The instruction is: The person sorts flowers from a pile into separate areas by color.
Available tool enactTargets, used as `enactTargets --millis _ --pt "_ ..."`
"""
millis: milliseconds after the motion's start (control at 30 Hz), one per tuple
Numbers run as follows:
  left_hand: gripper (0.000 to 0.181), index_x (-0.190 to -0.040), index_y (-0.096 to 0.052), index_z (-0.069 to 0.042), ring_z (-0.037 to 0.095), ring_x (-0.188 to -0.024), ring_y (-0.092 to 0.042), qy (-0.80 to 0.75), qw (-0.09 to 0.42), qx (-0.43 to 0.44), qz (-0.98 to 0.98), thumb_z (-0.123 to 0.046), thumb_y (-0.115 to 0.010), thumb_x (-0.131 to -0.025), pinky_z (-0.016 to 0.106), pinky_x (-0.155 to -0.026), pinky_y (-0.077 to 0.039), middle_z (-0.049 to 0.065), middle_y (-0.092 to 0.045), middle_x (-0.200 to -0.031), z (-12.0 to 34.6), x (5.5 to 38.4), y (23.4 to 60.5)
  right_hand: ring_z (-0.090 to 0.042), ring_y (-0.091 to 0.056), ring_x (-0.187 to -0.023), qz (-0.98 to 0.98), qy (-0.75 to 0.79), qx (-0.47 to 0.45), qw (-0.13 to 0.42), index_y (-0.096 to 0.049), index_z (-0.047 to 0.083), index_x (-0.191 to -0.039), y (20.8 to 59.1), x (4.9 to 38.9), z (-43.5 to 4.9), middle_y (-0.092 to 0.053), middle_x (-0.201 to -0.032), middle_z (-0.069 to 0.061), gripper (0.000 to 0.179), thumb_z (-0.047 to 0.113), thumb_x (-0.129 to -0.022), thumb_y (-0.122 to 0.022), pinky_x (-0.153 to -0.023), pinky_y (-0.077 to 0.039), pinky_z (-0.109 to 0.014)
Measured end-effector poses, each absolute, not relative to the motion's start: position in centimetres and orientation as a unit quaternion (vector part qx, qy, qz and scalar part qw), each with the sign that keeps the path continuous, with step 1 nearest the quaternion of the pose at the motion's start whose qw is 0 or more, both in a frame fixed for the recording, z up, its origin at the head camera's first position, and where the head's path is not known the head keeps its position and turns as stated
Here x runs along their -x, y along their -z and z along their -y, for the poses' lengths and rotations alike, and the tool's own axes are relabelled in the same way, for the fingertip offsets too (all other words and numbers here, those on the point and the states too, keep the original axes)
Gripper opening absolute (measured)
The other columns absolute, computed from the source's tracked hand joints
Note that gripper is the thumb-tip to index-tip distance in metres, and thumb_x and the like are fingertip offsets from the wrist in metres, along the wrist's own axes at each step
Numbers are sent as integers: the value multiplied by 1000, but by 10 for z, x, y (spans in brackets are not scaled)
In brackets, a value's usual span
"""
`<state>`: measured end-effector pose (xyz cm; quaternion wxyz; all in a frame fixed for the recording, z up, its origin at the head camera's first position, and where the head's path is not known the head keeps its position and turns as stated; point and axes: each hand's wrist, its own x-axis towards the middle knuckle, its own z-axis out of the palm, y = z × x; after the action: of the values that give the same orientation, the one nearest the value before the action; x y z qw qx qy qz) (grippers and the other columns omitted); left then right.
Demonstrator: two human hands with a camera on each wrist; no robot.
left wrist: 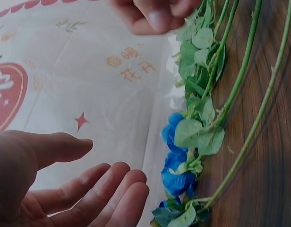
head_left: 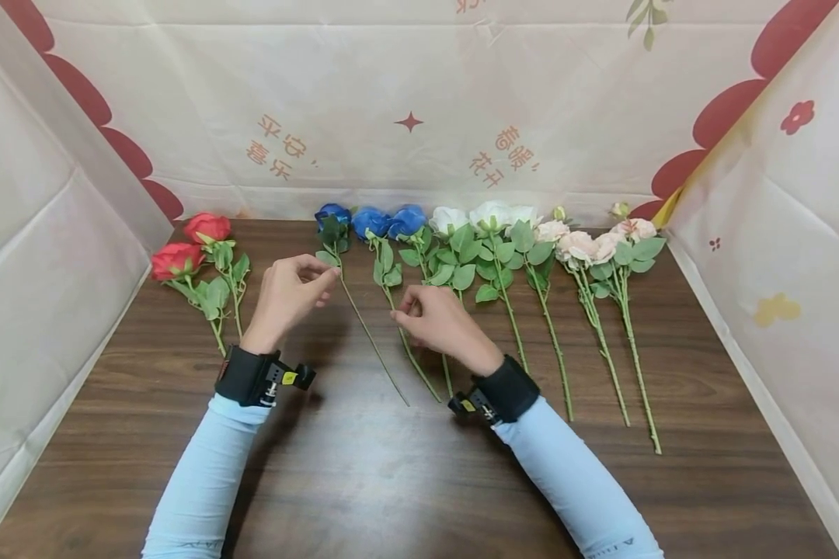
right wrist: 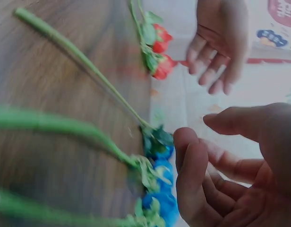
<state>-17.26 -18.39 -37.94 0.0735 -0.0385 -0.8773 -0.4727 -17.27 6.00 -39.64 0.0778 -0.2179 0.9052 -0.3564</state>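
Observation:
Three blue roses lie side by side on the table, and the leftmost blue rose (head_left: 333, 215) has a thin stem slanting toward the front. My left hand (head_left: 288, 296) hovers beside that stem, thumb and fingers apart and holding nothing in the left wrist view. Over the stems of the middle blue rose (head_left: 370, 223) and the right blue rose (head_left: 407, 221) is my right hand (head_left: 442, 320). Its fingers are loosely bent, and a gap shows between thumb and forefinger in the right wrist view. The blue flower heads (right wrist: 162, 203) lie beyond its fingertips.
Two red roses (head_left: 206, 227) lie at the left. White roses (head_left: 491, 215) and pale pink flowers (head_left: 576, 247) continue the row to the right, stems toward the front. Printed cloth (head_left: 363, 93) walls the wooden table (head_left: 363, 481) at the back and sides.

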Motion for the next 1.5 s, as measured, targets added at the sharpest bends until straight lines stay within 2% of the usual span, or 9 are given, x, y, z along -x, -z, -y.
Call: enactTargets --millis 333,500,700,900,933,1067,1167,1367,1500 --pt "22 -94 -70 -15 10 -58 -61 419 76 91 900 -36 -64 -90 31 -54 -48 0 -66 -71 169 165 378 -21 -62 -51 -883 406 229 55 -65 9 -89 385 164 -102 -62 -67 5 16 23 -93 -62 -42 -48 -28" --pt "21 -94 -71 -14 10 -58 -61 386 85 98 913 -34 -65 -89 32 -54 -47 1 -67 -72 171 168 380 -21 -61 -50 -883 405 233 50 -65 8 -88 381 164 -108 -62 -66 5 17 23 -93 -61 -41 -47 -29" --pt "28 -93 -73 -10 19 -67 -61 291 127 42 947 -36 -68 -86 37 -59 -44 4 -69 -81 205 179 389 -22 -62 -51 -885 406 219 58 -65 8 -90 382 163 -111 -62 -65 4 15 22 -93 -62 -43 -48 -29" --pt "29 -93 -73 -2 32 -68 -59 206 148 -30 967 -30 -70 -84 42 -52 -42 16 -68 -84 248 182 396 -23 -63 -52 -882 416 212 66 -64 7 -90 383 162 -113 -63 -67 2 14 20 -92 -63 -43 -49 -28" --pt "29 -91 -73 -2 34 -68 -59 196 143 -46 969 -30 -70 -84 43 -51 -42 16 -68 -83 255 181 396 -24 -63 -52 -882 417 211 68 -64 6 -90 383 162 -113 -63 -67 1 14 20 -92 -63 -43 -49 -28" --pt "32 -68 -66 -3 38 -67 -59 160 109 -122 974 -31 -70 -82 47 -49 -41 13 -59 -63 275 177 397 -25 -63 -52 -881 416 214 71 -65 6 -91 384 163 -113 -65 -69 -5 14 20 -93 -62 -43 -49 -29" --pt "38 -61 -57 -2 40 -66 -57 149 75 -159 973 -31 -72 -80 48 -48 -40 13 -53 -59 285 174 399 -25 -62 -52 -881 414 217 74 -65 6 -92 386 163 -113 -66 -71 -8 16 21 -93 -61 -43 -49 -29" --pt "35 -72 -60 2 42 -70 -57 151 30 -170 973 -30 -73 -79 48 -51 -41 22 -58 -73 292 174 405 -25 -63 -52 -882 412 214 78 -66 5 -95 387 164 -113 -66 -71 -9 20 24 -94 -60 -44 -49 -30" --pt "35 -88 -62 9 45 -76 -56 150 18 -170 974 -24 -71 -78 53 -55 -43 29 -58 -86 291 177 410 -25 -62 -52 -883 411 211 79 -66 7 -93 387 164 -113 -66 -71 -9 19 25 -94 -60 -44 -49 -30"
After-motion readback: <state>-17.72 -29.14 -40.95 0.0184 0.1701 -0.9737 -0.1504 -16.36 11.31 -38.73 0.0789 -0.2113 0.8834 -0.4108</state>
